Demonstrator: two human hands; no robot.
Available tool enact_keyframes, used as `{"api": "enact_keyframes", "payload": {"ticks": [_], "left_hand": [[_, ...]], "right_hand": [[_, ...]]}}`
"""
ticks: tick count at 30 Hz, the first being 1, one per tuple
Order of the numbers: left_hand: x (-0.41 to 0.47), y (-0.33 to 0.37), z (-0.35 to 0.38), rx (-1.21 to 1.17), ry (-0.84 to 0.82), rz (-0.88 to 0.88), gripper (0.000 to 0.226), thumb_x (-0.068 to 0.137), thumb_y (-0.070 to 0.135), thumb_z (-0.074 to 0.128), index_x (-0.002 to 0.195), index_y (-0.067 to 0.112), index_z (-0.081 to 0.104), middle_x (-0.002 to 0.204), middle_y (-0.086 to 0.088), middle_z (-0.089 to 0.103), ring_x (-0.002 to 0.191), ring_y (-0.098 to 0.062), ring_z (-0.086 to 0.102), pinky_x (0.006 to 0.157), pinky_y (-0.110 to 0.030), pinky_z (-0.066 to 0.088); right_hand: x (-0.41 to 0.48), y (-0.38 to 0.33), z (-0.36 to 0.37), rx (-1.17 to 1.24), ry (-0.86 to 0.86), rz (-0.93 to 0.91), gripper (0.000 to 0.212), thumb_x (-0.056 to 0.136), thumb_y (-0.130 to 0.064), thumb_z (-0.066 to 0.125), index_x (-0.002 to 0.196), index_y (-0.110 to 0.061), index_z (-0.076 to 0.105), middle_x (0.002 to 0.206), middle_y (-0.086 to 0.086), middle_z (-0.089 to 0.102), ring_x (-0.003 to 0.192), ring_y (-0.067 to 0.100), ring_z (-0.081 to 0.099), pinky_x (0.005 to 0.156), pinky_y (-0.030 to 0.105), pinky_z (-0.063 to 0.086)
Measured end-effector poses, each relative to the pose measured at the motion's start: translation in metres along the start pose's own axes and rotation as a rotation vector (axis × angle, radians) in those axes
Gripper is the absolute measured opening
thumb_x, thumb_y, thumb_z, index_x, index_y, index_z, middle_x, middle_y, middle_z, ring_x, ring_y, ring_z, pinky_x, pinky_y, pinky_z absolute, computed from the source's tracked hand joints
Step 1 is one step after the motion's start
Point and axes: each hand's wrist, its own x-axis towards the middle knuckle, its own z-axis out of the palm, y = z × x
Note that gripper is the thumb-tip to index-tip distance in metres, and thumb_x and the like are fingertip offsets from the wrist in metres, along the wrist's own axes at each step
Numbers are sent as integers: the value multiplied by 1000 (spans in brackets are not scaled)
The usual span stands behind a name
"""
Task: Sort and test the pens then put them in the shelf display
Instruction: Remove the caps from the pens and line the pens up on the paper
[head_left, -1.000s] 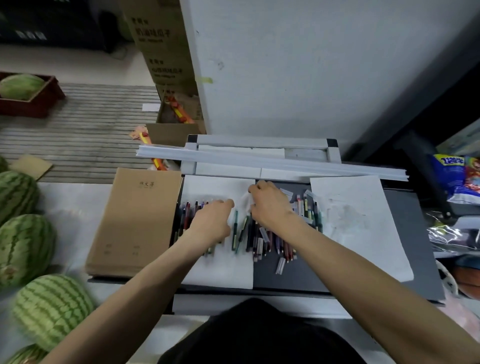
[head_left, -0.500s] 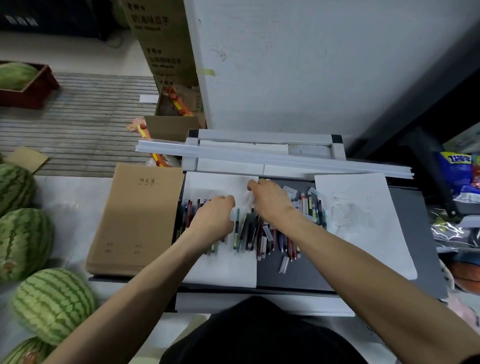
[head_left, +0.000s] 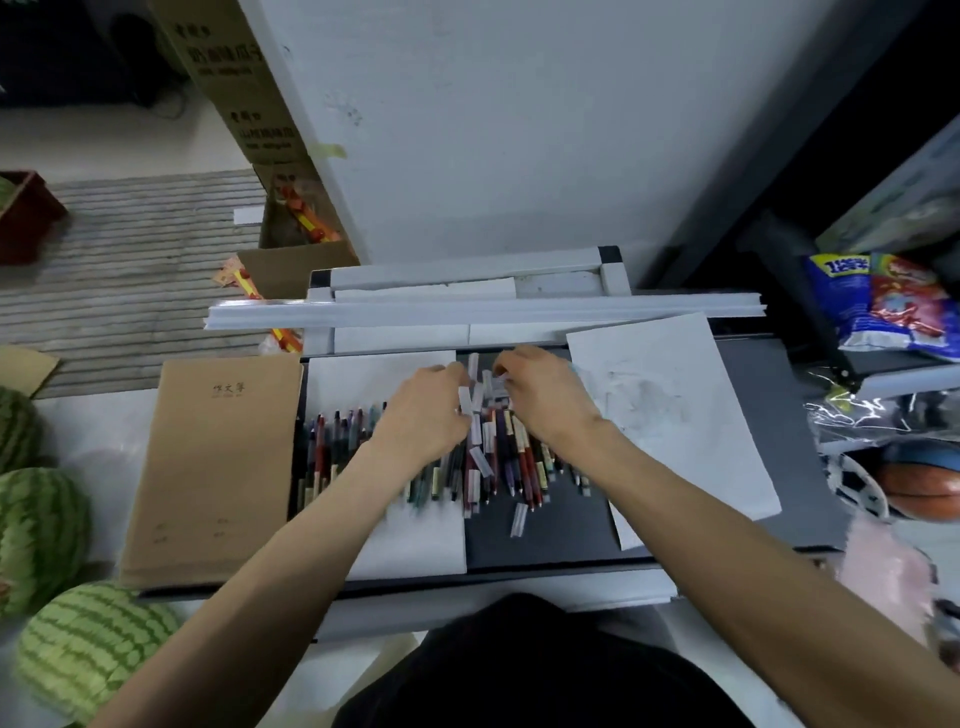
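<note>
Both hands have closed in on each other since a second ago, and the pens (head_left: 493, 457) that were spread toward the right sheet (head_left: 675, 415) are now bunched into one heap between them. The left hand (head_left: 421, 410) and right hand (head_left: 543, 397) sit knuckles-up on the far end of the heap, fingertips nearly meeting and bent down into the pens. It's too blurry to tell if either actually grips one. The heap lies mid-desk (head_left: 545, 540), half on the dark surface and half over the right edge of the left sheet (head_left: 410, 540). More pens lie side by side at that sheet's left edge, just beside the brown notebook (head_left: 213, 467) at the desk's left edge. Watermelons (head_left: 88, 644) sit off to the left, and a snack bag (head_left: 883, 301) is past the far right corner.
</note>
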Motion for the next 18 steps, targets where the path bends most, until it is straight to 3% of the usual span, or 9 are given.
{"api": "enact_keyframes", "payload": {"ticks": [11, 18], "left_hand": [[33, 132, 58, -82, -128, 180, 50, 87, 14, 67, 136, 18, 57, 118, -10, 67, 107, -29, 65, 89, -35, 55], [40, 177, 87, -133, -134, 172, 53, 93, 9, 68, 143, 16, 53, 119, -7, 65, 108, -25, 64, 94, -37, 54]], "right_hand": [[-97, 118, -41, 57, 124, 285, 24, 91, 0, 62, 112, -7, 72, 104, 13, 71, 87, 38, 68, 70, 42, 57], [-108, 137, -51, 90, 101, 333, 24, 96, -9, 64, 119, -9, 71, 112, 10, 72, 92, 34, 69, 78, 46, 59]]}}
